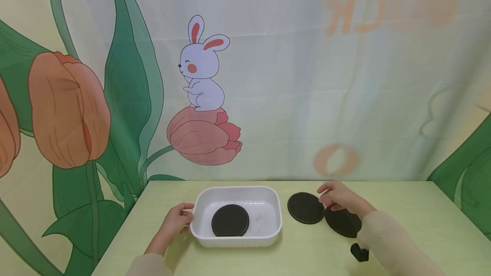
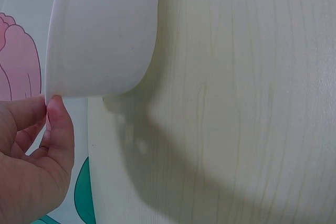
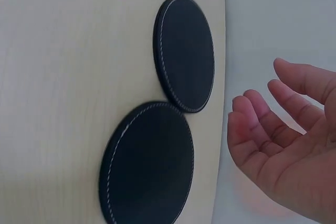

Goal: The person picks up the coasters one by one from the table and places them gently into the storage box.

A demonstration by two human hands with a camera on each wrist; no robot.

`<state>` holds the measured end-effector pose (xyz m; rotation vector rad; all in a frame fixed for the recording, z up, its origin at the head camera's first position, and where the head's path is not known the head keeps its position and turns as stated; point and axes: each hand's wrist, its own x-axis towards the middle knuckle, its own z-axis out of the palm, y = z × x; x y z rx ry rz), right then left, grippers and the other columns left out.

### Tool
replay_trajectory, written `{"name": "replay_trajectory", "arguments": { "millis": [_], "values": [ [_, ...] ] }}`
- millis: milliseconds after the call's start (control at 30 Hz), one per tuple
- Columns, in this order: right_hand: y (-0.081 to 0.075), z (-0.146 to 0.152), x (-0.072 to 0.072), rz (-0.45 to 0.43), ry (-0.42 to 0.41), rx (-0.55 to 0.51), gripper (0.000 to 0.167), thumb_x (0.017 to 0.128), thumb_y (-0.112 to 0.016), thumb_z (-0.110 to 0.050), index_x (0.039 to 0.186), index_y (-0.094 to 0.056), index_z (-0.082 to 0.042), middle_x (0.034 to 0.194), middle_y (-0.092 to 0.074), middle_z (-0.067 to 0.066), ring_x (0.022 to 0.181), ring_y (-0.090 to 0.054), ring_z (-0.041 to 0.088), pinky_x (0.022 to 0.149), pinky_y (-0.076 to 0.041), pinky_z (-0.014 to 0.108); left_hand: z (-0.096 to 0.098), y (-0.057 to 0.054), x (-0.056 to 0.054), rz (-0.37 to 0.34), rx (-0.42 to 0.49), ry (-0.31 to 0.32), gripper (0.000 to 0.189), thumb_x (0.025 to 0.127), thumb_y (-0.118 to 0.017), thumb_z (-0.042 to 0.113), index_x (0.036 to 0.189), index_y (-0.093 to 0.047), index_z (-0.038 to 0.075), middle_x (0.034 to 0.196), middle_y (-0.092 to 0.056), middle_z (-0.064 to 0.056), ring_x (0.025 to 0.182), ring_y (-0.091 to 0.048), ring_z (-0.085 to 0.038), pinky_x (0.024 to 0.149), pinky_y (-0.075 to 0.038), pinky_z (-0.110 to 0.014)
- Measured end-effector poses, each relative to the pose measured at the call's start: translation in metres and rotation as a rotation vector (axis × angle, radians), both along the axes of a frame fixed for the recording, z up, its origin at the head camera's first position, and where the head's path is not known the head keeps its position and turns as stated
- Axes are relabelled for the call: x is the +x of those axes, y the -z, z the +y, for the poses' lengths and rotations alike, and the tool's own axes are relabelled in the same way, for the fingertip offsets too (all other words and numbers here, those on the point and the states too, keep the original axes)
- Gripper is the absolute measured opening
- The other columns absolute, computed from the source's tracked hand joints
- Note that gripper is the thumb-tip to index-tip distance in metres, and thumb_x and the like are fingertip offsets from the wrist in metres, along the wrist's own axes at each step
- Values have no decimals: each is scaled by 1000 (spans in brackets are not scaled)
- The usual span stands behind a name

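A white rectangular dish (image 1: 268, 238) with rounded corners sits on the table, a round black coaster (image 1: 230, 221) lying inside it. At its left end, my left hand (image 1: 175, 224) pinches the rim between thumb and fingers; the left wrist view shows the thumb (image 2: 59, 121) right at the dish's (image 2: 105, 35) edge. Two more black coasters with pale stitching, the left one (image 1: 305, 208) and the right one (image 1: 342, 221), lie side by side, edges meeting. Over them hovers my right hand (image 1: 341, 197), its fingers loosely bent with nothing between them.
A small black object (image 1: 359, 252) lies by the right sleeve (image 1: 391, 242), partly covered by it. Behind the pale wooden table (image 1: 402, 199) hangs a printed curtain (image 1: 276, 76) with tulips and a rabbit, close along the far edge.
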<state>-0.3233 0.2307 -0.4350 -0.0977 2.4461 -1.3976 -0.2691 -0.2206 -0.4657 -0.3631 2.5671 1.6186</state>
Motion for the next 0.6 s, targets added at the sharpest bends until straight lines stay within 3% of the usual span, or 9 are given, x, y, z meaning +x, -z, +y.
{"name": "replay_trajectory", "arguments": {
  "millis": [233,600],
  "values": [
    [8,21,3,-8,36,38,39,78,-57,-10,114,-48,3,80,-55,4,68,-48,16,59,-45,31,0,0,1,7,6,-3,32,87,-48,2,118,-48,-1,93,-54,-15,73,-55,-18,62,-51,-31],
    [14,51,5,-59,77,88,44,80,-58,-11,119,-43,5,87,-55,6,73,-46,19,61,-44,32,1,0,-1,-10,0,-14,32,87,-48,4,119,-48,1,93,-53,-14,73,-55,-17,61,-50,-28]
  ]
}}
